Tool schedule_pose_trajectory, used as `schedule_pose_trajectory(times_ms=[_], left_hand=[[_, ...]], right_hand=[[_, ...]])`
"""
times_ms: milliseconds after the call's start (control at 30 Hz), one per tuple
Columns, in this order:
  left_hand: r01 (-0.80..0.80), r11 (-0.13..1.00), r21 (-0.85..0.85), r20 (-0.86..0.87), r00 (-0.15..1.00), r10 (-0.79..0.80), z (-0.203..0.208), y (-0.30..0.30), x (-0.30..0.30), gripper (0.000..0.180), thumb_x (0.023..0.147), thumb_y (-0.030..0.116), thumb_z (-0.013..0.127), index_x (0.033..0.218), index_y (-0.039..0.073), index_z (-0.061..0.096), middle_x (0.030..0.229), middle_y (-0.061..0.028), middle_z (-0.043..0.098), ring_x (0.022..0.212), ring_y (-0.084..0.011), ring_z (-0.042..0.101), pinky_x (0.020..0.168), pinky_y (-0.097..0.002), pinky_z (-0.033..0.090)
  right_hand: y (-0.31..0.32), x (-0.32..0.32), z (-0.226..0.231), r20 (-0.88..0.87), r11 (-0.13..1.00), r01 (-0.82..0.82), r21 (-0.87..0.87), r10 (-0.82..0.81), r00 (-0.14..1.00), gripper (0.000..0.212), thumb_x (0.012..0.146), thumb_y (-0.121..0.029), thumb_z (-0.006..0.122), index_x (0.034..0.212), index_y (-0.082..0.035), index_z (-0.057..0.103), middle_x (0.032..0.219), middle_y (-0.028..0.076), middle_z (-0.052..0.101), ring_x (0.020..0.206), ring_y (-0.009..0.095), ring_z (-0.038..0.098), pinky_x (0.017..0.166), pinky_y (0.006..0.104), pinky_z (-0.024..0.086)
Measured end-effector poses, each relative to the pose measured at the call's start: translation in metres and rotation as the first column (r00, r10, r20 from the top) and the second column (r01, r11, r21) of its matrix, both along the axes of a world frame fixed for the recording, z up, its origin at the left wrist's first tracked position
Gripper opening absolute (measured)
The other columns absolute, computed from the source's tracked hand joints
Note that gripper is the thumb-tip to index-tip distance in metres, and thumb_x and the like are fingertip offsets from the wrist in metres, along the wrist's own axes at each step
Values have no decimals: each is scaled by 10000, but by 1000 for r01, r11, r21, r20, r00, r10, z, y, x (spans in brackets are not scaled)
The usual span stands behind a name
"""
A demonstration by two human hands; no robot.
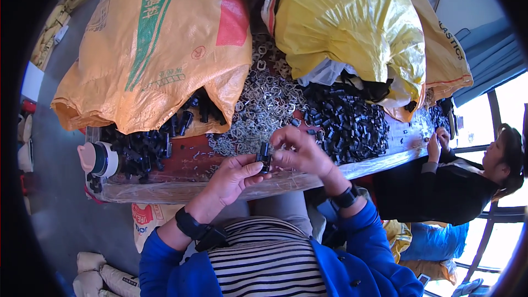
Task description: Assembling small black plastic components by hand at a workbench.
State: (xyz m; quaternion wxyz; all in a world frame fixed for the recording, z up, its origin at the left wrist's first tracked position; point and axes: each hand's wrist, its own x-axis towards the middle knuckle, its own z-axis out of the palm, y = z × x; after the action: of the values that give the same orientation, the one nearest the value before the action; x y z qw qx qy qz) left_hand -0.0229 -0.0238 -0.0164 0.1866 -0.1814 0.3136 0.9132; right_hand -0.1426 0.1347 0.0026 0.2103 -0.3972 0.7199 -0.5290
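We hold a small, glossy black cylindrical piece in our left hand, above the near edge of the reddish-brown tabletop. The left fingers are closed around its lower part, thumb pressed to the front, and the piece points upward. Our right hand is just beside it, with bent fingers close to the right side of the piece; we cannot tell whether they touch it or pinch something small. A black wristband circles our left wrist, and a second black band circles our right one.

Beyond our hands we see a spread of small silvery metal clips. To its right lies a dense heap of short black tubular pieces, and to its left a looser pile of longer black pieces. Crumpled clear plastic sheeting runs along the near edge.

A large orange woven sack rests at the far left, its mouth open over black pieces. A bulging yellow woven sack sits behind the right heap. At the left corner we have a white and dark bottle with a pink lid. On our right, a co-worker in black clothing has both hands raised together near the tabletop.
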Motion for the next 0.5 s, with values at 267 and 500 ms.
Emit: schedule_pose_trajectory(times_ms=[267, 500], left_hand=[[-146, 989, -31, 31, 989, 146, -2, -27, -1, 186, 780, 74, 527, 946, -9, 535, 881, -122, 581, 758, -177, 586, 631, -212, 493], [-248, 968, -33, 15, 968, 249, 0, -38, 2, 191, 777, 75, 532, 954, 3, 531, 892, -121, 580, 787, -178, 580, 661, -225, 488]], right_hand=[[-73, -115, -19, -568, 913, 357, 196, -191, 800, 129, 714, -151, 568, 782, -43, 551, 764, 119, 561, 627, 256, 549, 556, 324, 435], [-112, -137, -42, -799, 772, 563, 296, -123, 589, 142, 736, -213, 526, 737, -73, 548, 698, 120, 550, 625, 293, 549, 529, 382, 435]])
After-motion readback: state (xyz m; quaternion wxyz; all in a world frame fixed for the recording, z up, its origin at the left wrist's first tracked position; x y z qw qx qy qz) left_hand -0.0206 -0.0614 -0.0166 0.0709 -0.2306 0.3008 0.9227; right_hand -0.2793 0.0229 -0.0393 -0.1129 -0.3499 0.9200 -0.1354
